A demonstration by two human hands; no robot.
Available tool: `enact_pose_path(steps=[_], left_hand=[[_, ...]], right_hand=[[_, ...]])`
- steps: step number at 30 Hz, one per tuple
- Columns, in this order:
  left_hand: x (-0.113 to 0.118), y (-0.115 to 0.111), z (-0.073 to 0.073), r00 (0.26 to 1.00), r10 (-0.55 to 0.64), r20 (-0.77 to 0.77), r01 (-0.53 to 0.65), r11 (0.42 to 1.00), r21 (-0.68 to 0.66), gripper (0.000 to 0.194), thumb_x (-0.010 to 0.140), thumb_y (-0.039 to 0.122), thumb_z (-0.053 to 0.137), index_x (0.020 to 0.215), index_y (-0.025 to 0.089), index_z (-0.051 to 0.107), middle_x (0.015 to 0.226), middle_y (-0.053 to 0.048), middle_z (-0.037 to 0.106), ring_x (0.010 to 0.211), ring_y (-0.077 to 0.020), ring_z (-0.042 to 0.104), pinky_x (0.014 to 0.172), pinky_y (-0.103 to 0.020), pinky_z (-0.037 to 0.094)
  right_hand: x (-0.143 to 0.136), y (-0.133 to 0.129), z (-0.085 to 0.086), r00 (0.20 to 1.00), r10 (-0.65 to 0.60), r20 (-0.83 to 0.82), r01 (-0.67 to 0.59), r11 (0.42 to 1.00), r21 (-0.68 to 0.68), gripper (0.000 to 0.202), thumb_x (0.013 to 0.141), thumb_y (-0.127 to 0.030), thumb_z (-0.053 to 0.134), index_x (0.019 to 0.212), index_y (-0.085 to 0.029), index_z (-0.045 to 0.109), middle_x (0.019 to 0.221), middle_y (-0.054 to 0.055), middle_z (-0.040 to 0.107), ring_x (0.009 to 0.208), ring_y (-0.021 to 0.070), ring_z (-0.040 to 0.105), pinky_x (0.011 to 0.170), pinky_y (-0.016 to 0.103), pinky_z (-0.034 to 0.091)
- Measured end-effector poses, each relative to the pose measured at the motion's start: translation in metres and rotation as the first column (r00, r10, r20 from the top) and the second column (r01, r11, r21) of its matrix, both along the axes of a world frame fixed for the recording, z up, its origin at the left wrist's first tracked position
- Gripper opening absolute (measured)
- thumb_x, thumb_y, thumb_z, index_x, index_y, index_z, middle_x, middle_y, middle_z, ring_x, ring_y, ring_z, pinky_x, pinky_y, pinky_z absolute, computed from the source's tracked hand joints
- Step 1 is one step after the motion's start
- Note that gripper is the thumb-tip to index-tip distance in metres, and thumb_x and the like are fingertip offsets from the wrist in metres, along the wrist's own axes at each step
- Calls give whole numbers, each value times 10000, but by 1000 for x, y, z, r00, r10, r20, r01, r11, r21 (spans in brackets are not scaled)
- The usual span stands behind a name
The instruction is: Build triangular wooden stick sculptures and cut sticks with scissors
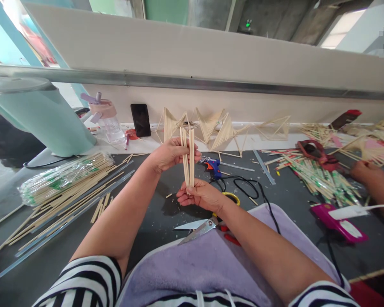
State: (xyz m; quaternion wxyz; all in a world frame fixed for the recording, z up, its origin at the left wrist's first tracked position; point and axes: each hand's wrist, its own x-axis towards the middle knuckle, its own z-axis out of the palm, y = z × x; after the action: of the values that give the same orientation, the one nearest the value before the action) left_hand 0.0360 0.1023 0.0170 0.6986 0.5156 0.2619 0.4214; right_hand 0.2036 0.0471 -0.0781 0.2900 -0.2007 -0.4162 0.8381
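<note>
Both of my hands grip a small bundle of short wooden sticks (191, 145), held upright above the dark table. My left hand (174, 154) pinches the sticks near their upper part. Lower down, my right hand (200, 195) closes round their bottom ends. Just below my right wrist lie open scissors (202, 229) with yellow handles, partly hidden by my forearm. Behind my hands rests a blue glue gun (213, 167) with a black cord. A few more short sticks (100, 208) lie beside my left forearm.
Long sticks (67, 196) and a plastic-wrapped bundle (67, 177) cover the left side, near a water bottle (109, 121) and propped phone (141, 120). Zigzag stick structures (208, 125) lean along the wall. Wrapped sticks (323, 179), a magenta box (339, 221) and another person's hand (366, 172) are right.
</note>
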Motion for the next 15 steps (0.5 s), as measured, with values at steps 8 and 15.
enact_pose_path(steps=[8,15], left_hand=[[-9,2,-1,986,-168,17,168,986,5,273,801,175,647,1061,92,635,931,-137,739,872,-227,711,837,-369,564],[-11,1,2,988,-140,-71,140,990,-7,299,820,195,641,1102,100,620,960,-141,735,869,-219,711,845,-368,553]], right_hand=[[1,-2,2,1000,2,31,-2,1000,-3,258,738,-291,766,905,-134,649,885,77,726,792,167,710,760,300,573],[1,-1,2,999,-14,52,13,1000,10,242,747,-291,756,901,-139,647,890,71,726,779,155,707,750,289,575]])
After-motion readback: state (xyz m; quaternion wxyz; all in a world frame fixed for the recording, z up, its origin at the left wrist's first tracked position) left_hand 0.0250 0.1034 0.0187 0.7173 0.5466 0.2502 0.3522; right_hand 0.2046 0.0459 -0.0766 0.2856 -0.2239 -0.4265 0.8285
